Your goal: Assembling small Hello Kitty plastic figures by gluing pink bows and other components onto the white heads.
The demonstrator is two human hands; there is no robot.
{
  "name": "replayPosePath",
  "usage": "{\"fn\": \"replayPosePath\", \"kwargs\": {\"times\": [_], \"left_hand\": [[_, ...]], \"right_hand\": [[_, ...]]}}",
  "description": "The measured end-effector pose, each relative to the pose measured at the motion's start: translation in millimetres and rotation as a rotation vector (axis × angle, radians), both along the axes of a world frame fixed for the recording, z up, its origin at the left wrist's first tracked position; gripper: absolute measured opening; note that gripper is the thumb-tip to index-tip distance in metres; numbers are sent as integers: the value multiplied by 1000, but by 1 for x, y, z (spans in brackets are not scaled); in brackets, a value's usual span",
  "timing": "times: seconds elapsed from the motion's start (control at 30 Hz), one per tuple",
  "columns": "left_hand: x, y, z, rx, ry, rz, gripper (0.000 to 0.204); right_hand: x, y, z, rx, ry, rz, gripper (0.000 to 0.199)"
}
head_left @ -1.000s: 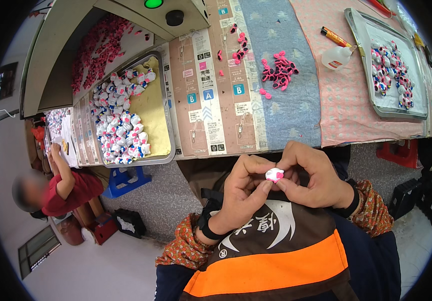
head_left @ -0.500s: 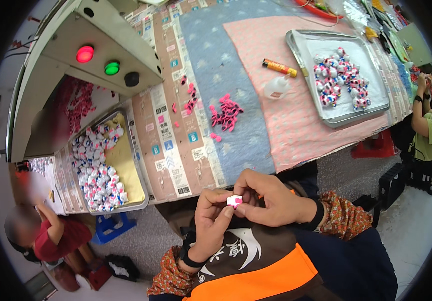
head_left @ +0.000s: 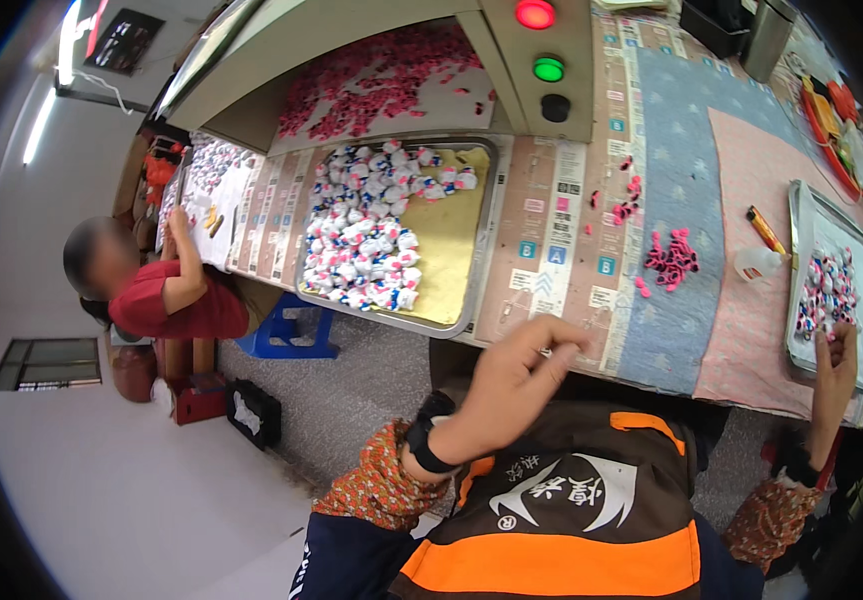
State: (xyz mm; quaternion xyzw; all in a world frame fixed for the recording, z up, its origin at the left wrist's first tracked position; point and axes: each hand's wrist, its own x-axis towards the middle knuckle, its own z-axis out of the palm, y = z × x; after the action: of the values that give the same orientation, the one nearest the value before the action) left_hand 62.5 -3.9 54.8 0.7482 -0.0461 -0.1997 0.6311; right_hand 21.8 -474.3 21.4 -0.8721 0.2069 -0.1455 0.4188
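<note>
My right grip (head_left: 835,372) is at the near end of the silver tray (head_left: 817,212), fingertips right by the little white, pink and blue figures (head_left: 827,285) in it. I can't tell if it's pinching one. My left grip (head_left: 501,392) is in front of the counter (head_left: 511,235), fingers curled; they're blurry, so I can't tell if they're together. Small pink pieces (head_left: 671,262) sit on the blue cloth (head_left: 686,160), between my two grips.

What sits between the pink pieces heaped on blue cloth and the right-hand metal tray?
A translucent white bottle and an orange tube on pink cloth, in the head view.
</note>
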Motion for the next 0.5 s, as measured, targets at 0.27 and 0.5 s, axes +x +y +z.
{"fn": "replayPosePath", "kwargs": {"times": [0.27,0.5], "left_hand": [[62,114,12,697,-383,371,16],[95,130,9,1350,-766,94,21]], "right_hand": [[10,-69,-43,-576,92,-6,30],[32,51,5,-316,-56,158,47]]}}
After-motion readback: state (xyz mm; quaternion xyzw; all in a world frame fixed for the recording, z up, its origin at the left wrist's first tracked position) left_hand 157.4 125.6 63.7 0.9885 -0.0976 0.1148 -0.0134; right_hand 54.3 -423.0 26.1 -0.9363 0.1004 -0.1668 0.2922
